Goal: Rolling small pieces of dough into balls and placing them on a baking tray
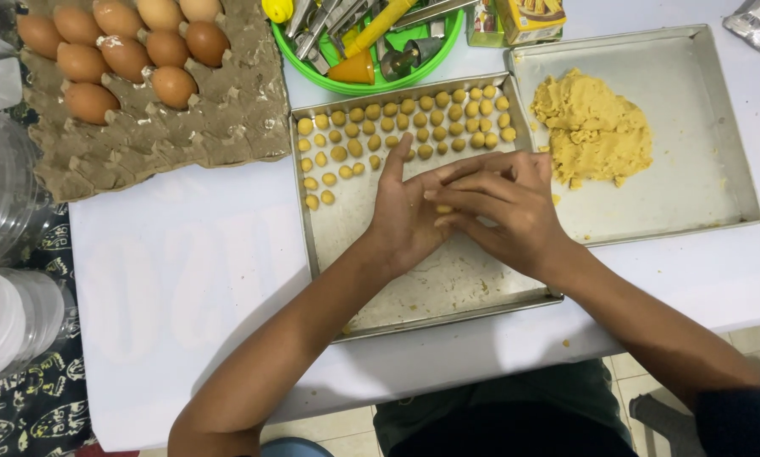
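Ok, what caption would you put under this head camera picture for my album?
Left hand and right hand press a bit of yellow dough between them above a metal tray lined with small dough balls.

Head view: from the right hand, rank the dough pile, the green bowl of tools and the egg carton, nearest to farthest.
1. Dough pile: in the tray on the right, just beyond the right hand.
2. Green bowl of tools: at the top, beyond the tray of dough balls.
3. Egg carton: far top left, past the left hand.
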